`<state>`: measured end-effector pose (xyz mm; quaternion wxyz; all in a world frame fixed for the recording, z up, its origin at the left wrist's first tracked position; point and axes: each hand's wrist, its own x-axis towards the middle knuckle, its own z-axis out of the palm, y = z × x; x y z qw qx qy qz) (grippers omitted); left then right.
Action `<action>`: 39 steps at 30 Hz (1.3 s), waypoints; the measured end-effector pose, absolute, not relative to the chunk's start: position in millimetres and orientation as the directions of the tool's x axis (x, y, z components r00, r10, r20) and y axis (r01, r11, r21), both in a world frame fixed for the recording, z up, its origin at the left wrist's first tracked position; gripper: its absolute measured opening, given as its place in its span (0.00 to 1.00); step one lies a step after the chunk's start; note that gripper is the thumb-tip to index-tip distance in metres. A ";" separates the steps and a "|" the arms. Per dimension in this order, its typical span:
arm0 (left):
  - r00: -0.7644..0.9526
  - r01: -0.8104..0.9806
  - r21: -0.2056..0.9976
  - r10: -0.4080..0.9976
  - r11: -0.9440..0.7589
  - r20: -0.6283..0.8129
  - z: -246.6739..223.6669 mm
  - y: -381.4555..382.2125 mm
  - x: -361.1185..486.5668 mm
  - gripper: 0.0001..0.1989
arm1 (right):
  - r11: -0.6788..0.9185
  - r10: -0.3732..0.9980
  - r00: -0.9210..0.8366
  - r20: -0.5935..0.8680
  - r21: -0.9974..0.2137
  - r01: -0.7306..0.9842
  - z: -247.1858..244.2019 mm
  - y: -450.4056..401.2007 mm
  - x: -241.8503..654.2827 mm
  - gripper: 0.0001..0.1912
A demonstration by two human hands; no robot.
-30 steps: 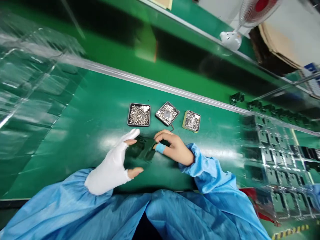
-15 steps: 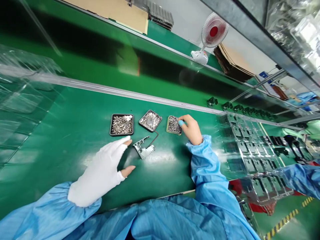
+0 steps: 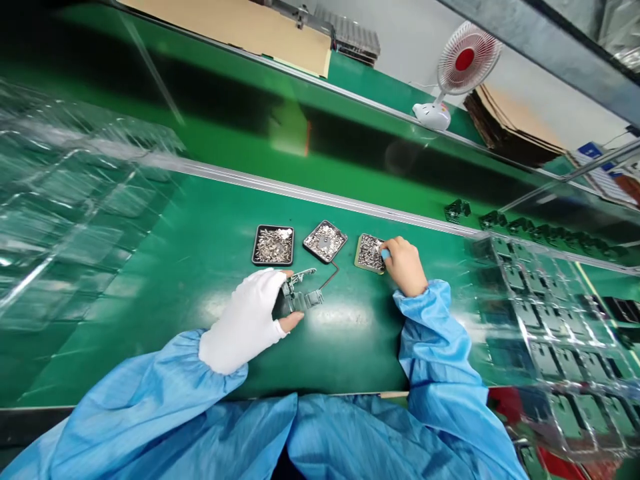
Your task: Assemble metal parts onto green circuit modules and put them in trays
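A white fingertip-less glove covers my left hand point(image 3: 253, 313), whose fingers and thumb close round the left side of a grey-green plastic part point(image 3: 301, 293). My right hand point(image 3: 404, 265) is bare, with blue on one fingertip. Its fingers are pinched at the right edge of a small tray of dark screws point(image 3: 370, 253); what they hold is too small to see. A black tray of silver screws point(image 3: 273, 245) sits above my left hand. Beside it lies a tilted tray of small metal pieces point(image 3: 325, 241). A bent hex key point(image 3: 331, 275) rests between that tray and the plastic part.
Clear blister trays holding green parts point(image 3: 555, 333) stand at the right. Stacked clear trays point(image 3: 65, 220) are at the left. A row of dark parts point(image 3: 515, 223) lines the back right. A fan point(image 3: 463, 60) stands on the shelf above.
My left hand has moved onto the plastic part and closed round it. My right hand stays at the dark screw tray. The camera view has shifted, and the person's sleeve at the right is gone from view.
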<state>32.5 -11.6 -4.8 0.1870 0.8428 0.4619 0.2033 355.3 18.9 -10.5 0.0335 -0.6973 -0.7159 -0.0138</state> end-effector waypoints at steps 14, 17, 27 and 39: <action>0.686 0.723 0.005 0.719 -0.691 0.115 39.2 -14.2 -7.1 0.09 | 0.014 0.992 -0.008 0.127 -0.051 0.999 -10.0 16.8 350.1 0.11; 0.742 0.668 -0.095 0.670 -0.738 0.005 39.1 -10.2 6.0 0.04 | 0.028 0.991 -0.015 0.133 -0.094 0.995 -8.7 16.7 349.9 0.10; 0.735 0.569 0.361 0.654 -0.739 0.178 28.9 -2.6 1.4 0.26 | 0.033 0.967 0.081 0.240 -0.438 0.898 -1.9 11.0 355.3 0.14; 0.591 0.584 0.501 0.758 -0.638 0.277 32.7 13.5 31.2 0.13 | 0.505 0.853 -0.392 0.345 -0.734 0.454 27.2 -7.7 247.9 0.06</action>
